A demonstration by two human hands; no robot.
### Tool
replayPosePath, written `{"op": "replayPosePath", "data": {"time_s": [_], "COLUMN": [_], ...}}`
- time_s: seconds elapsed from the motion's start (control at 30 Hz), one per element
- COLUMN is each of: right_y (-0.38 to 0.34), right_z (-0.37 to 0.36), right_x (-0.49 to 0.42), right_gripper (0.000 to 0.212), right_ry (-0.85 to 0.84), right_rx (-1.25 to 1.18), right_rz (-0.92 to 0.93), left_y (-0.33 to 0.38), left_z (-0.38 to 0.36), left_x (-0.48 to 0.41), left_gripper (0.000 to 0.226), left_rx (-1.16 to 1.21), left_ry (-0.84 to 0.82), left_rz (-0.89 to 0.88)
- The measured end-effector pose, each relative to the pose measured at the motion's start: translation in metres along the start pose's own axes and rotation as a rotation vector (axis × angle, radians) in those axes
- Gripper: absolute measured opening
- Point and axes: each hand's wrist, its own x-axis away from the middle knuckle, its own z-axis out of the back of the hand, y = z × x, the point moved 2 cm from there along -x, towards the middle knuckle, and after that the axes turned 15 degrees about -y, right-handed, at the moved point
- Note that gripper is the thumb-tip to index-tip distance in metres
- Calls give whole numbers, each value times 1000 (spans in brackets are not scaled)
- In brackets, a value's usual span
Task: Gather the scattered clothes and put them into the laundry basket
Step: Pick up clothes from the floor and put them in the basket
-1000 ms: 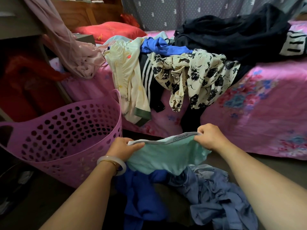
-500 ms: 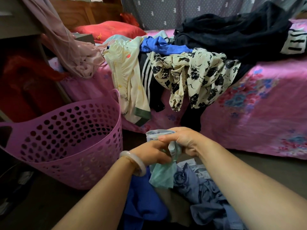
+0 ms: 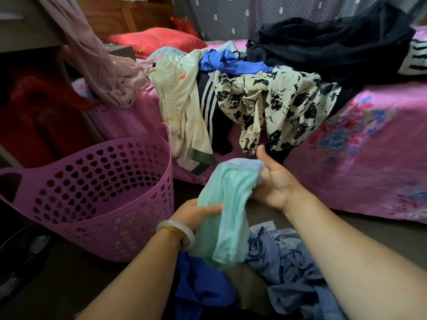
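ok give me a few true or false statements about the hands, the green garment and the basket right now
1. Both hands touch the mint green garment. True: left hand grips it, right hand holds its top.
2. The purple laundry basket is full of clothes. False: no clothes show in it.
3. The left wrist wears a pale bangle. True.
4. The floral garment lies on the floor. False: it hangs over the edge of the bed.

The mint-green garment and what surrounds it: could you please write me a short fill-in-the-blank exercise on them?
1. Both hands, left hand and right hand, hold a ____-coloured garment.
2. The purple perforated plastic laundry basket has holes shaped like ____.
3. The white bangle sits on the ____ wrist.

Missing words: mint-green; hearts; left
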Motion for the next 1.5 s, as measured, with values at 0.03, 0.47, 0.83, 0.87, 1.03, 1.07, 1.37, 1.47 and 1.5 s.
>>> {"op": "replayPosePath", "data": {"time_s": [0.03, 0.47, 0.83, 0.87, 1.03, 1.07, 1.37, 1.47, 1.5], "right_y": [6, 18, 12, 11, 15, 18, 45, 35, 33], "right_z": [10, -2, -66, -79, -157, -168, -110, -63, -39], "right_x": [-2, -15, -58, -68, -146, -160, -171, -141, -131], "right_gripper": [93, 54, 30, 26, 11, 9, 47, 20, 21], "right_ry": [40, 374, 508, 467, 147, 120, 274, 395, 450], "right_rx": [-48, 927, 1215, 1009, 165, 135, 248, 269, 308], "right_rz": [-21, -57, 265, 324, 317, 281, 175, 254, 269], "left_y": [3, 26, 79, 89, 126, 128, 76, 75, 73], "left_z": [1, 24, 73, 82, 133, 140, 154, 124, 110], "left_x": [1, 9, 53, 60, 90, 91, 65, 41, 31], "left_gripper": [30, 14, 21, 24, 24, 29, 63, 44, 38], "left_rx": [65, -475, -239, -257, -354, -442, -349, -448, -489], "left_ry": [16, 199, 451, 525, 899, 948, 882, 795, 741], "left_rz": [-28, -267, -545, -602, -769, -698, -202, -385, -420]}}
